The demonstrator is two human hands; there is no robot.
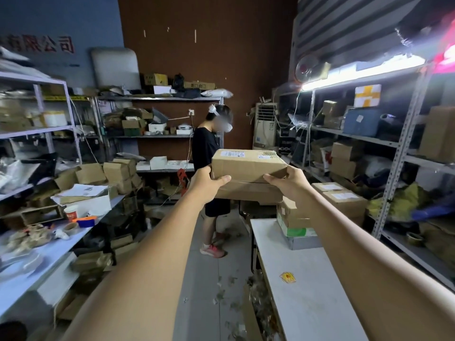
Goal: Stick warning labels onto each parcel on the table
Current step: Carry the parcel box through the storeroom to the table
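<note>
I hold a brown cardboard parcel with white shipping labels on top, out at arm's length above the floor. My left hand grips its left end and my right hand grips its right end, thumbs on the near face. A second flat brown box lies directly under it. Below and to the right stands a white table with a yellow and red warning label lying on it. At the table's far end is a stack of parcels.
A person in black stands just beyond the parcel in the aisle. Metal shelves full of boxes line the right side. More parcels sit past the table. A cluttered bench is on the left. Paper scraps litter the floor.
</note>
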